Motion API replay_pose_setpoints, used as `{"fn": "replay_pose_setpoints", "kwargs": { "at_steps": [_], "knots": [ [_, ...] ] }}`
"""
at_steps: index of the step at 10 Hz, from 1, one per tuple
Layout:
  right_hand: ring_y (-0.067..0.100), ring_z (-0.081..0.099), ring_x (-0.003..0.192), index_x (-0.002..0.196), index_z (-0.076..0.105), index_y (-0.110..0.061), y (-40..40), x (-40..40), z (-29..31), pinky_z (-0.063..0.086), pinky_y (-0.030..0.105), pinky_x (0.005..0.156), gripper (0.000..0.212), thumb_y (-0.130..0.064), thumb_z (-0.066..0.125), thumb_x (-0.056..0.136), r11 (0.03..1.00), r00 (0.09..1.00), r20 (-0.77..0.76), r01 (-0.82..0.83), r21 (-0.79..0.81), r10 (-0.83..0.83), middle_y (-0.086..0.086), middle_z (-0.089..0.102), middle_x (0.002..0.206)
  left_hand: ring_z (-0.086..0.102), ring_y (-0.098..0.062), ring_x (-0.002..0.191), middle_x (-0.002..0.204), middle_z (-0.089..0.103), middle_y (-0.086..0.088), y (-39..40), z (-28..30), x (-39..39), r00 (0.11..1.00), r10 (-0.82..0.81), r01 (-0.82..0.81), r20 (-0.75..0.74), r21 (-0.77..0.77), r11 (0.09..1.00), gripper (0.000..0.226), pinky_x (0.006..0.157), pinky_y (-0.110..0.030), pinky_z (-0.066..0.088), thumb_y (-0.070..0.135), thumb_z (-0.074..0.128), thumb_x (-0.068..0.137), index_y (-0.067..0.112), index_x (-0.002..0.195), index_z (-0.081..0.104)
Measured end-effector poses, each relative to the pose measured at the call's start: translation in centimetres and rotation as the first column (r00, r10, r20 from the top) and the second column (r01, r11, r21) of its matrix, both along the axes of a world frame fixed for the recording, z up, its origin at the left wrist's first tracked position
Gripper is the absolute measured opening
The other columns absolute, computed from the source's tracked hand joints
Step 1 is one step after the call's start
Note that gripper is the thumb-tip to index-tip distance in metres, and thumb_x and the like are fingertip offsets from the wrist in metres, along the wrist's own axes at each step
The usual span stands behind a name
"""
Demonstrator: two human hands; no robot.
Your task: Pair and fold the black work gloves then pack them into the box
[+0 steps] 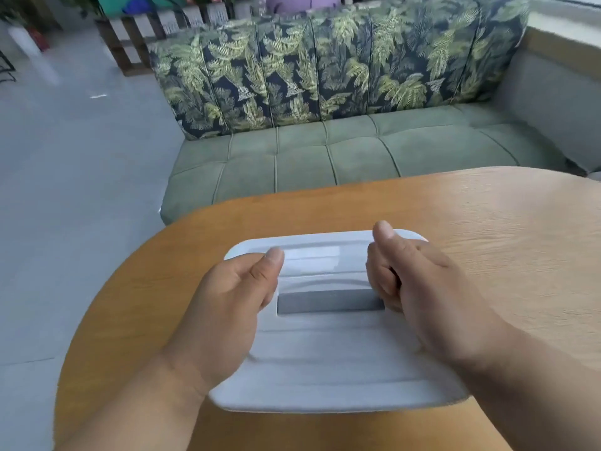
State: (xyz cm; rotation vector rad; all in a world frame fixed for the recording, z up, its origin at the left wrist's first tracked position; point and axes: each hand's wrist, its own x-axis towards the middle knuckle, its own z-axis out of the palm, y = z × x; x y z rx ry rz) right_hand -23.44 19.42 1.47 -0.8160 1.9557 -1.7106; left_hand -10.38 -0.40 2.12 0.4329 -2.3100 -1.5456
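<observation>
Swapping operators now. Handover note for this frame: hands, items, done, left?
Left hand: on the left side of the white box lid, thumb on top, fingers hidden.
Right hand: fingers curled at the lid's right side, thumb up; grip unclear.
The lid sits on the wooden table, covering whatever is below it.
No black gloves in view, so pairing and packing cannot be confirmed.
Left: check the contents, confirm the lid is seated.
</observation>
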Motion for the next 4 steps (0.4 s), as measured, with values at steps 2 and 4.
{"fn": "replay_pose_setpoints", "kwargs": {
  "at_steps": [2, 4],
  "knots": [
    [0.02, 0.028, 0.063, 0.064, 0.031, -0.004, -0.3, 0.4, 1.4, 0.03, 0.025, 0.06, 0.067, -0.061, 0.033, 0.099, 1.0, 0.994, 0.112, 0.004, 0.001, -0.004, 0.012, 0.029, 0.063, 0.024, -0.026, 0.063, 0.067, 0.023, -0.011, -0.1, 0.4, 0.4, 1.0, -0.002, 0.001, 0.029, 0.041, 0.999, 0.059, 0.059, -0.041, 0.022, 0.059, 0.049, 0.095, 0.012, 0.065, 0.03],
    [0.017, 0.028, 0.056, 0.062, 0.034, -0.008, -1.4, -0.9, 6.5, 0.027, 0.028, 0.056, 0.074, -0.075, 0.035, 0.093, 0.966, 0.954, 0.299, -0.051, 0.252, -0.028, 0.005, 0.031, 0.06, 0.027, -0.018, 0.064, 0.065, 0.026, 0.001, 0.1, 4.1, -0.9, 0.965, -0.042, 0.04, 0.257, 0.016, 0.999, 0.062, 0.063, -0.038, 0.026, 0.067, 0.044, 0.094, 0.013, 0.067, 0.031]
  ]
}}
